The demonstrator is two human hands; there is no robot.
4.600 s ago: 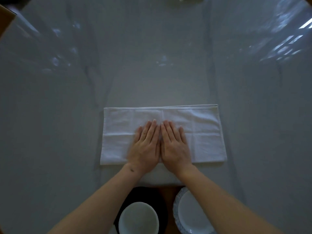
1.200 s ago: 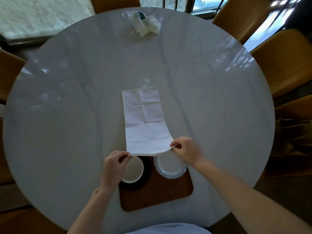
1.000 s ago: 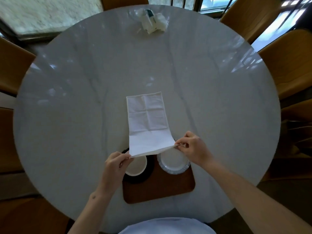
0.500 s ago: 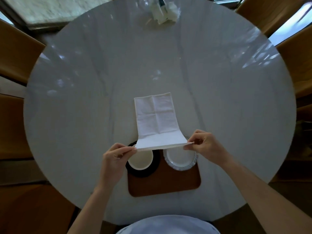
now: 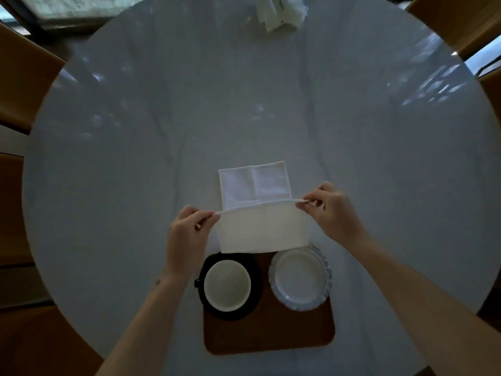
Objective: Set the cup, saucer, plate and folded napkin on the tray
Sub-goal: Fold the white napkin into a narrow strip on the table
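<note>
white cloth napkin [image 5: 256, 185], one item, lying on the pale marble-look round surface [image 5: 135, 158] just beyond the tray; its near end is lifted and carried over the far part, so the fold is part made and not laid flat. left hand [image 5: 187, 234]: thumb and forefinger pinching the left corner of the lifted edge. right hand [image 5: 329, 210]: fingertips pinching the right corner of the same edge, the edge stretched level between the two. brown wooden tray [image 5: 271, 335], one item, rounded corners, at the near side of the surface in front of the person. black saucer [image 5: 254, 267], one item, on the left part of the tray, its left rim reaching past the tray's edge. cream cup [image 5: 227, 285], one item, standing upright on the saucer, appears to hold nothing, handle to the left. white plate [image 5: 300, 278] with a scalloped clear rim, one item, on the right part of the tray, just beside the saucer; the hanging fold of the napkin overlaps its far rim in this view, contact cannot be told. status, as judged: cup, saucer and plate placed; napkin outstanding. remaining: bring the lifted edge down onto the far edge, press the fold, perhaps fold again to fit, then set it on the bare near part of the tray. also present: a crumpled white bundle [image 5: 279, 9] at the far edge of the surface, contents unclear; tan chairs [image 5: 24, 77] round about.
</note>
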